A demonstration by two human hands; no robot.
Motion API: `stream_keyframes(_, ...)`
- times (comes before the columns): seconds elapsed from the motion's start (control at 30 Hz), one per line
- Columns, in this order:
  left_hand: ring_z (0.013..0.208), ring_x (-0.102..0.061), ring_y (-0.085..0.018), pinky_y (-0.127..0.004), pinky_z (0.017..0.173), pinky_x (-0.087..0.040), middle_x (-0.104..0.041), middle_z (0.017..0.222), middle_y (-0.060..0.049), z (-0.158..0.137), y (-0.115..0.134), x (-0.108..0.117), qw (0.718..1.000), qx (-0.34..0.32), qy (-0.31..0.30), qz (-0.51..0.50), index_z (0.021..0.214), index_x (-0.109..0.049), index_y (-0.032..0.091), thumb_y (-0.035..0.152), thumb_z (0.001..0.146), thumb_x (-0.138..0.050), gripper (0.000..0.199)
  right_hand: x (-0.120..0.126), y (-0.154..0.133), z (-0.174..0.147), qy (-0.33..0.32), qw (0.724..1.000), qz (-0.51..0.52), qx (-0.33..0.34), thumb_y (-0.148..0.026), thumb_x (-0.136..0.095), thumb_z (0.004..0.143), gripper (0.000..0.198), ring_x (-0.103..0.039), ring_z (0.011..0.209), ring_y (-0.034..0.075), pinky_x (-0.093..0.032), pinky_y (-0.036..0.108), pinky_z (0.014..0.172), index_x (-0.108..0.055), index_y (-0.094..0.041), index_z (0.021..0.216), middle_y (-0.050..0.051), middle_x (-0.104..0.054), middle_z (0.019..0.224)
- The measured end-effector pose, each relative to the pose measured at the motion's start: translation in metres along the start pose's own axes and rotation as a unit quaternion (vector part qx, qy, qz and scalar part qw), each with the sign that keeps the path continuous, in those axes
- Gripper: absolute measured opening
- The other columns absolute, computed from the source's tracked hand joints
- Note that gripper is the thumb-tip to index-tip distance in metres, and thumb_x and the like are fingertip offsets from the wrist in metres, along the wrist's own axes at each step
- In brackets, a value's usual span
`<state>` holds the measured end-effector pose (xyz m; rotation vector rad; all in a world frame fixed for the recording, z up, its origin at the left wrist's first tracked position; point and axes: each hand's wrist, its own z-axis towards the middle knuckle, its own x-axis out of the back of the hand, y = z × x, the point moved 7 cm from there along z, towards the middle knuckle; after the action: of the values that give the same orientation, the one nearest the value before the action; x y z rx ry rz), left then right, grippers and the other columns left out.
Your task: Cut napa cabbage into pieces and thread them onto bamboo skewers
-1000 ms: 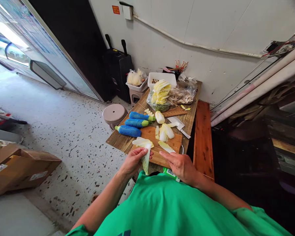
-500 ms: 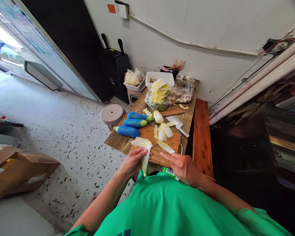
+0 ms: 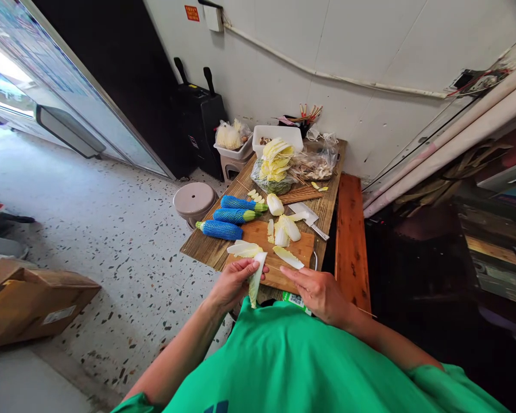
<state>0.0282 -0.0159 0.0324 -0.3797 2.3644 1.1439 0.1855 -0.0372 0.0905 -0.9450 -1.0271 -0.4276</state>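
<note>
White wall (image 3: 361, 46) backs the wooden table (image 3: 204, 250). At the cutting board's (image 3: 307, 245) near edge, I have the left hand (image 3: 236, 279) pinching a napa cabbage leaf (image 3: 256, 278), the right hand (image 3: 322, 293) gripping a thin skewer (image 3: 367, 312).

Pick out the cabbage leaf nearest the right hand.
The single leaf on the cutting board, just beyond the right hand; the left hand holds another leaf, others are farther off.

Cutting board (image 3: 255, 234) lies at the near end of the counter (image 3: 195, 249), cabbage leaves (image 3: 288, 257) on it. Squashes (image 3: 232, 215) lie at its left rear, cleaver (image 3: 305, 213) at its right rear. Skewers (image 3: 303, 194) lie behind the cleaver. Stool (image 3: 194, 198) stands left of the counter.
</note>
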Motion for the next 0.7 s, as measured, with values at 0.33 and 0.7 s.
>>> stream_keyframes(0.33,0.057,-0.059,-0.010,-0.020,0.057,-0.044,-0.069,0.072,-0.007,-0.0032,0.0025,-0.0028,1.000,-0.009,0.002,0.008,0.071,-0.064,0.009,0.025,0.064,-0.075,0.020,0.0007,-0.0001,-0.0023,-0.010,0.999,0.035,-0.013,-0.018,-0.038,0.091,0.038,-0.061,0.067,0.013,-0.048,0.020,0.060,-0.050,-0.020,0.127,0.005,-0.063,0.077)
stream_keyframes(0.7,0.058,-0.059,-0.011,-0.021,0.057,-0.044,-0.069,0.073,-0.007,-0.0043,0.0002,-0.0036,0.999,-0.017,-0.010,0.025,0.072,-0.067,0.009,0.027,0.063,-0.075,0.021,0.0038,-0.0052,-0.0042,0.001,1.000,-0.003,-0.006,-0.016,-0.035,0.090,0.038,-0.056,0.057,0.013,-0.045,0.020,0.053,-0.057,-0.016,0.120,0.004,-0.058,0.064)
